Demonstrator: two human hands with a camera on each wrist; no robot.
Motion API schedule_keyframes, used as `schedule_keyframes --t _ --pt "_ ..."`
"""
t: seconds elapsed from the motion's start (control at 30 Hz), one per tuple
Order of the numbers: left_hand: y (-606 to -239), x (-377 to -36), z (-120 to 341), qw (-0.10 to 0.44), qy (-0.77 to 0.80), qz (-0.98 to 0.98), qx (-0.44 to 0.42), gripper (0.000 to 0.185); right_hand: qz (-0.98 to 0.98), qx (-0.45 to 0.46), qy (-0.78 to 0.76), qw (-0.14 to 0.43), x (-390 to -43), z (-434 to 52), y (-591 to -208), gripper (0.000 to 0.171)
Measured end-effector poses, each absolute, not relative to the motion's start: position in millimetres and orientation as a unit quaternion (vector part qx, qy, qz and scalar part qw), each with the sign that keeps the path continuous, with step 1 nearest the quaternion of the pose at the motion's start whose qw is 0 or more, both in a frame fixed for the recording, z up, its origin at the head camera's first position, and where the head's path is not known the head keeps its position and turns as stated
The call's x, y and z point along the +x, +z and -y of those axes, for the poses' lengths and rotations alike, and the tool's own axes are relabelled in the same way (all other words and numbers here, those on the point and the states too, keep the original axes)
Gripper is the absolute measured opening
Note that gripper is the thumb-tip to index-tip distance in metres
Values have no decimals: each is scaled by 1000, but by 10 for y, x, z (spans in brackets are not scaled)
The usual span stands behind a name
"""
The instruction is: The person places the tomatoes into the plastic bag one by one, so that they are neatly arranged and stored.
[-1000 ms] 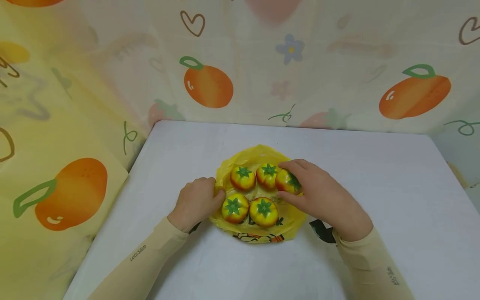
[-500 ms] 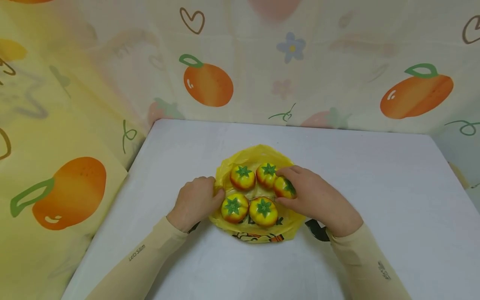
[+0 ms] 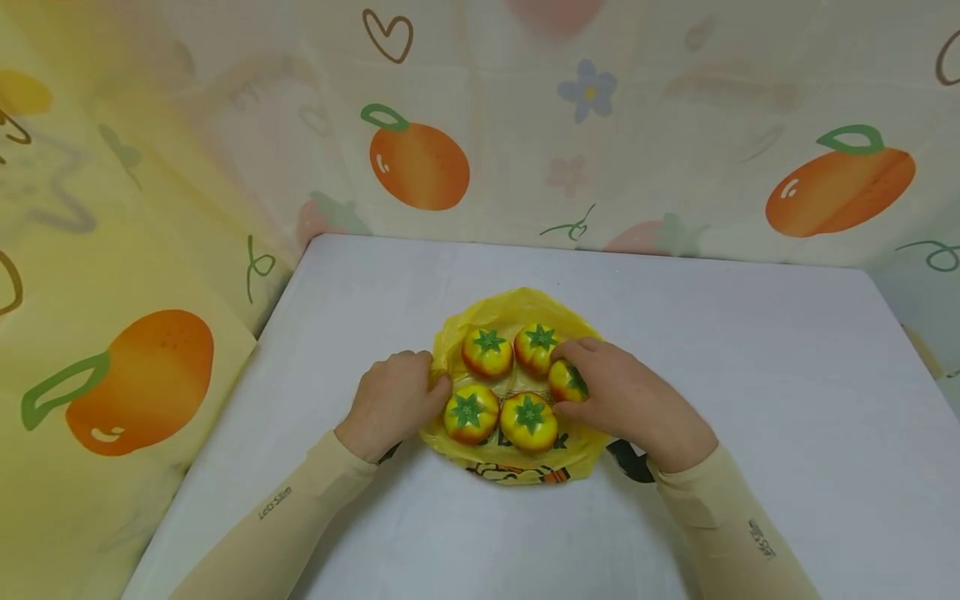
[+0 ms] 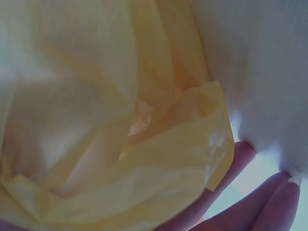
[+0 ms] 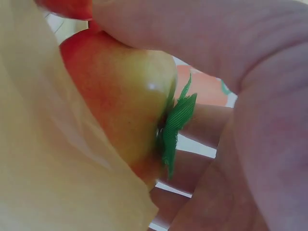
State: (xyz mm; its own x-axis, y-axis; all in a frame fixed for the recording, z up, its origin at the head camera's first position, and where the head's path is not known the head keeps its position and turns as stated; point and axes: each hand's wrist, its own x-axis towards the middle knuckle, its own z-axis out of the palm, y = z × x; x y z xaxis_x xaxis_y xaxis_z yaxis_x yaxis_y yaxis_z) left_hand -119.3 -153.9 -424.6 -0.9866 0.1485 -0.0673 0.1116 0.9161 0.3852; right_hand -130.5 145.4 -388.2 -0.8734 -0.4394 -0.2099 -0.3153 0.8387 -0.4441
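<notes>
Reading "Let's Slim" on the left sleeve (image 3: 275, 503), right hand (image 3: 630, 402) gripping tomato (image 3: 566, 381).

The right hand (image 3: 626, 400) hides most of the fifth tomato (image 3: 566, 380); print on the yellow bag (image 3: 517, 304) beneath the tomatoes is unreadable.

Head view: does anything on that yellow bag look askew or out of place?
One thing: the toy tomato gripped by the right hand is tipped sideways, its green leaf cap facing the palm. The other four tomatoes sit cap-up on the yellow bag. The left hand pinches the bag's edge.
</notes>
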Motion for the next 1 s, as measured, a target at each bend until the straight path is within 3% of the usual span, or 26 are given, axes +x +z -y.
schedule_keyframes --t 1.0 --pt "-4237 -1187 1529 43 192 -978 66 32 -949 -207 -168 167 -1372 -1385 -4069 57"
